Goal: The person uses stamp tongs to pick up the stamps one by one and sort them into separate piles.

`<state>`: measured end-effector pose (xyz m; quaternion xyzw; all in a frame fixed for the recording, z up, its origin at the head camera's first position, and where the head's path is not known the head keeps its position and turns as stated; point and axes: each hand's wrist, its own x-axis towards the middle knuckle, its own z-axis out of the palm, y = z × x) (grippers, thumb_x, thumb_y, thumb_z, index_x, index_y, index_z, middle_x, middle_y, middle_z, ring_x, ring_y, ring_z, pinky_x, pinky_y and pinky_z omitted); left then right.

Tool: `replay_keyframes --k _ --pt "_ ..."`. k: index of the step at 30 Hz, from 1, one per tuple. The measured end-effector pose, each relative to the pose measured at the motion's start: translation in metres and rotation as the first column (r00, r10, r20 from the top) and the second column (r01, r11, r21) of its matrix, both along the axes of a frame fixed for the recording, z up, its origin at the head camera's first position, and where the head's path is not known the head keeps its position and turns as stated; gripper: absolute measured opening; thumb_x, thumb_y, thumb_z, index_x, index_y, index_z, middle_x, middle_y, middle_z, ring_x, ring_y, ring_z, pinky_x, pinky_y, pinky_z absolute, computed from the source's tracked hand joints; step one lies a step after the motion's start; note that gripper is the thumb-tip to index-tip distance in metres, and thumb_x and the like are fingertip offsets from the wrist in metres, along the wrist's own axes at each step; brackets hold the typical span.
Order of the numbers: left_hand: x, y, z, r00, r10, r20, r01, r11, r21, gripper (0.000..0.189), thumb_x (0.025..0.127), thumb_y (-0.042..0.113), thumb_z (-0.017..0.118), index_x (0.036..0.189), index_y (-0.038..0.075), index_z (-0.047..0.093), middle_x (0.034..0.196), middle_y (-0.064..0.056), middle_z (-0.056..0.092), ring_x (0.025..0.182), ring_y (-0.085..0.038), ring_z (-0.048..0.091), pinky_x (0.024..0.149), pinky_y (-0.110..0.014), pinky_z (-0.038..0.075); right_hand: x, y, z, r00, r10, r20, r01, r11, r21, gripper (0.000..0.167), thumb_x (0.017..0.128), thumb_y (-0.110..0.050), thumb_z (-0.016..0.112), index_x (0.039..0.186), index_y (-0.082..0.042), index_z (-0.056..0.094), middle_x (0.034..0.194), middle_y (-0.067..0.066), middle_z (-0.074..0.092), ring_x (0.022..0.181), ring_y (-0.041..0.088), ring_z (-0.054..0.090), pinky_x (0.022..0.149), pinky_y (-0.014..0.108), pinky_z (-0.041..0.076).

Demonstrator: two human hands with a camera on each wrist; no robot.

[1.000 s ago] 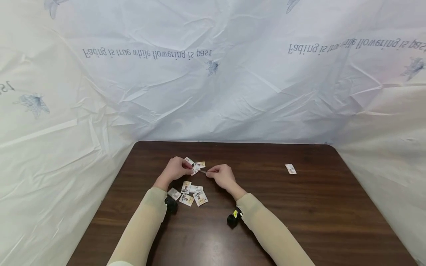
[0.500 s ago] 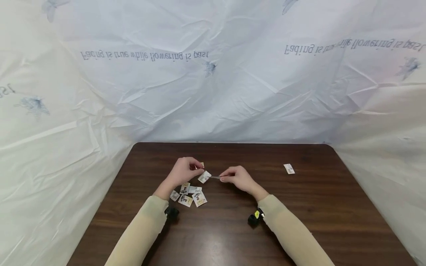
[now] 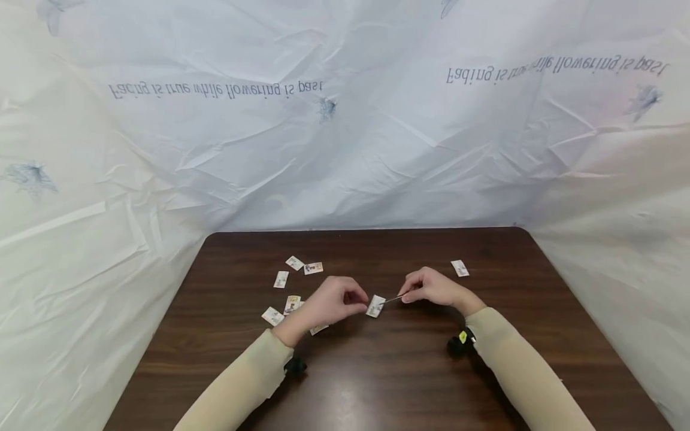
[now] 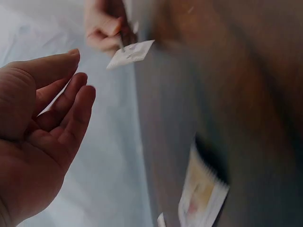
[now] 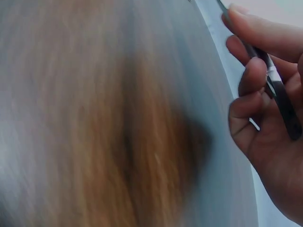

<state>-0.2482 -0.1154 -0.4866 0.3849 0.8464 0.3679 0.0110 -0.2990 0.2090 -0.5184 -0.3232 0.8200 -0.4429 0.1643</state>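
My right hand (image 3: 433, 287) pinches a pair of slim metal tweezers (image 5: 284, 101), dark along the handle end. The tweezers' tips hold a small white postage stamp (image 3: 375, 306) with a grey print, above the middle of the table. Close to the left of that stamp is my left hand (image 3: 335, 301), its fingers loosely bent and nothing between them. In the left wrist view the held stamp (image 4: 132, 53) appears beyond the left fingertips, apart from them.
Several more stamps lie on the brown table (image 3: 345, 371), among them one stamp (image 3: 313, 268) at the back left and another stamp (image 3: 292, 304) partly beside my left arm. A lone stamp (image 3: 460, 268) lies back right. White printed sheeting (image 3: 345, 167) hangs behind the table.
Both hands have moved right and nearer to me, away from the left stamps. The tweezers carry one stamp along, and my left fingers have come away from it.
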Motion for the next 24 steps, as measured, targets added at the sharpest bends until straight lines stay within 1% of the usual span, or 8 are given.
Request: replay_keyframes --k 2,5,9,13,17,19,21,24 --pt "0.002 0.009 -0.004 1.000 -0.030 0.009 0.030 0.999 -0.031 0.007 0.092 0.007 0.086 0.099 0.008 0.083 0.091 0.004 0.074 0.079 -0.002 0.065 0.074 -0.024 0.056 -0.003 0.005 0.000 1.000 0.029 0.008 -0.029 0.999 0.015 0.008 0.097 -0.012 0.080 0.102 -0.011 0.086 0.085 0.003 0.070 0.070 0.015 0.060 0.067 0.030 0.051" --pt "0.001 0.020 -0.011 0.999 -0.043 0.017 0.045 0.996 -0.081 0.005 0.091 0.006 0.085 0.096 0.008 0.083 0.089 0.004 0.074 0.078 0.000 0.064 0.074 -0.020 0.055 -0.006 0.009 -0.002 0.999 0.052 0.013 -0.052 0.998 0.040 0.007 0.097 -0.014 0.080 0.101 -0.013 0.086 0.084 0.003 0.070 0.070 0.015 0.061 0.068 0.030 0.052" --pt "-0.001 0.031 -0.018 0.999 -0.026 0.036 0.031 0.991 -0.131 0.005 0.091 0.005 0.085 0.093 0.009 0.082 0.084 0.007 0.074 0.074 0.002 0.062 0.071 -0.016 0.052 -0.007 0.007 -0.004 0.999 0.038 0.031 -0.040 0.998 0.053 0.007 0.097 -0.014 0.081 0.101 -0.015 0.087 0.085 0.004 0.070 0.070 0.015 0.060 0.069 0.029 0.051" --pt "-0.005 0.035 -0.021 0.999 -0.002 0.051 0.011 0.983 -0.181 0.004 0.090 0.005 0.084 0.090 0.009 0.082 0.080 0.008 0.073 0.071 0.003 0.061 0.069 -0.016 0.051 -0.006 0.002 -0.003 1.000 0.022 0.018 -0.024 0.997 0.067 0.008 0.096 -0.008 0.080 0.100 -0.010 0.086 0.086 0.005 0.070 0.070 0.014 0.058 0.069 0.029 0.050" --pt "-0.009 0.038 -0.022 0.998 0.036 0.055 -0.023 0.975 -0.219 0.005 0.090 0.006 0.084 0.089 0.010 0.083 0.081 0.007 0.074 0.072 0.002 0.062 0.070 -0.017 0.052 -0.005 -0.003 -0.002 1.000 0.015 0.001 -0.015 0.995 0.098 0.009 0.095 -0.002 0.078 0.100 -0.004 0.085 0.087 0.008 0.071 0.071 0.016 0.058 0.068 0.028 0.048" --pt "-0.011 0.039 -0.022 0.997 0.053 0.061 -0.038 0.973 -0.227 0.005 0.091 0.006 0.084 0.091 0.011 0.084 0.083 0.007 0.075 0.073 0.002 0.063 0.071 -0.017 0.052 -0.003 -0.006 0.001 1.000 0.011 0.012 -0.012 0.995 0.099 0.009 0.095 0.001 0.077 0.100 -0.001 0.084 0.087 0.011 0.071 0.071 0.018 0.058 0.068 0.028 0.048" --pt "-0.013 0.040 -0.022 0.995 0.066 0.069 -0.047 0.970 -0.237 0.005 0.092 0.007 0.084 0.094 0.011 0.084 0.085 0.007 0.076 0.074 0.002 0.064 0.072 -0.018 0.053 0.002 -0.009 0.010 0.999 0.009 0.031 -0.011 0.996 0.091 0.008 0.095 0.002 0.077 0.100 0.001 0.083 0.087 0.013 0.071 0.071 0.020 0.058 0.068 0.028 0.048" --pt "-0.014 0.041 -0.024 0.994 0.075 0.085 -0.051 0.964 -0.260 0.005 0.092 0.009 0.085 0.097 0.011 0.085 0.087 0.008 0.077 0.075 0.001 0.065 0.072 -0.018 0.053 0.009 -0.011 0.020 0.999 0.028 0.042 -0.031 0.998 0.063 0.008 0.096 0.002 0.076 0.100 0.003 0.082 0.087 0.013 0.070 0.070 0.019 0.057 0.067 0.029 0.047"
